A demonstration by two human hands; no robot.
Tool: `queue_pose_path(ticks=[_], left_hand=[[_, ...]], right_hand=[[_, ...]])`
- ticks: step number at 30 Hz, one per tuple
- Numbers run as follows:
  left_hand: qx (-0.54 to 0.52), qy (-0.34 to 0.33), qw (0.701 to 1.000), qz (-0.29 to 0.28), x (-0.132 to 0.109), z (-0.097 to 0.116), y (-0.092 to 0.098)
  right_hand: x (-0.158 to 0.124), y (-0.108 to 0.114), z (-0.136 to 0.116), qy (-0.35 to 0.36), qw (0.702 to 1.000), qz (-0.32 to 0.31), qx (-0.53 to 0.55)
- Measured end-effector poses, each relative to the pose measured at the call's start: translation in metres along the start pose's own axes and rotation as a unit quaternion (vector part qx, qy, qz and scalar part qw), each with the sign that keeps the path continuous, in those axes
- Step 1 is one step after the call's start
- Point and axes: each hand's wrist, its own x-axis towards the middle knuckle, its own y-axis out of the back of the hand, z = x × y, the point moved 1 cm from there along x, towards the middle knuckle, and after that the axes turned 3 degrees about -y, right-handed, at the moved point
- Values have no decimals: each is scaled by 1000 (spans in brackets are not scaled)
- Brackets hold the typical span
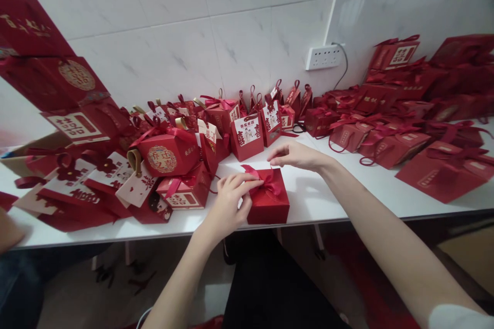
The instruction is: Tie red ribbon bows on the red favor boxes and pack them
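Observation:
In front of me a small red gift box (269, 209) stands at the table's near edge, with a pinkish-red ribbon bow (273, 185) tied on top. My left hand (234, 199) is at the box's left side, its fingers closed on the left part of the bow near the knot. Just above the box's back right corner, my right hand (296, 156) is closed in a pinch. Something thin shows below its fingertips, too small to name. Behind the box is a red favor box (247, 139) with a white printed card.
Many red gift boxes crowd the white table (320, 200): a tall stack (83, 123) at left, a pile (409, 87) at right. A power strip (323, 57) is on the tiled wall. Part of another person's arm (8, 231) shows at the left edge.

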Motion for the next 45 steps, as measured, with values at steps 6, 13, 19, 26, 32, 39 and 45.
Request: queue_pose_path(ticks=[6, 13, 19, 26, 32, 39, 45], left_hand=[[-2, 0, 1000, 2, 1, 1, 0], [7, -12, 998, -64, 5, 3, 3], [-8, -2, 996, -87, 8, 2, 2], [-12, 2, 998, -64, 8, 0, -2], [-3, 6, 998, -68, 7, 0, -1], [-10, 13, 998, -66, 7, 0, -2], [-97, 16, 995, -17, 5, -5, -6]], right_hand=[[2, -9, -6, -29, 997, 45, -53], [13, -12, -1, -73, 990, 94, -79], [-22, -14, -8, -29, 958, 249, -136], [-67, -57, -17, -42, 985, 118, -118], [-64, -62, -19, -121, 991, 48, 32], [-65, -64, -20, -124, 984, 120, 36], [-61, -67, -8, -72, 974, 161, 145]])
